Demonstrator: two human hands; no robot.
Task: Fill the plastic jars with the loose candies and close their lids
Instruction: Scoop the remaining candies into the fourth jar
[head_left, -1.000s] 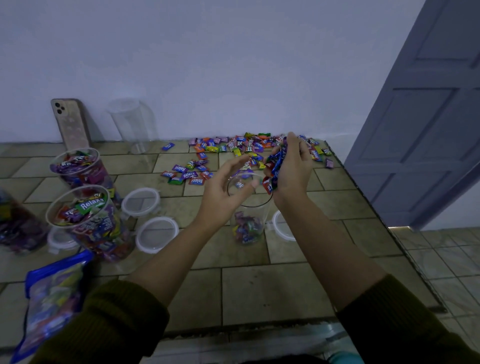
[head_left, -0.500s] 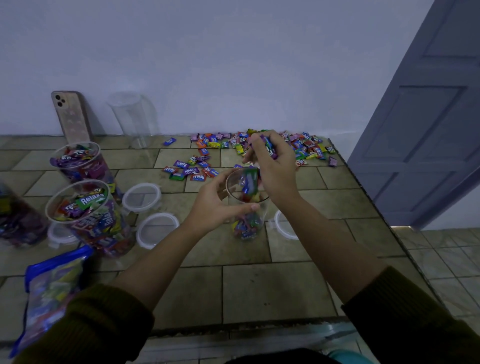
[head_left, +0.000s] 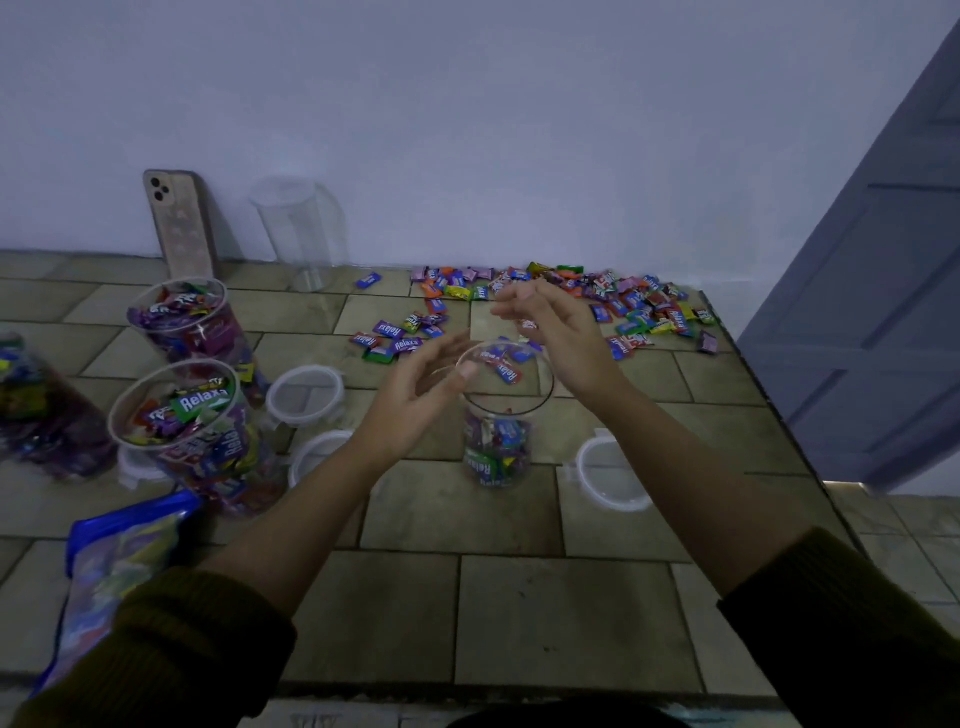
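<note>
Falling candies (head_left: 508, 372) enter jar (head_left: 497, 447); right hand (head_left: 566, 332) now emptied, fingers (head_left: 511, 301) spread.

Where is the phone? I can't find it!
In the head view, the phone is at the far left, leaning on the wall at the back of the tiled counter, just left of the empty clear jar.

Loose candies (head_left: 639, 306) behind jar (head_left: 498, 447), lid (head_left: 608, 475) right of jar

Left hand (head_left: 415, 397) and right hand (head_left: 563, 338) extend forward, both loosely relaxed.
</note>
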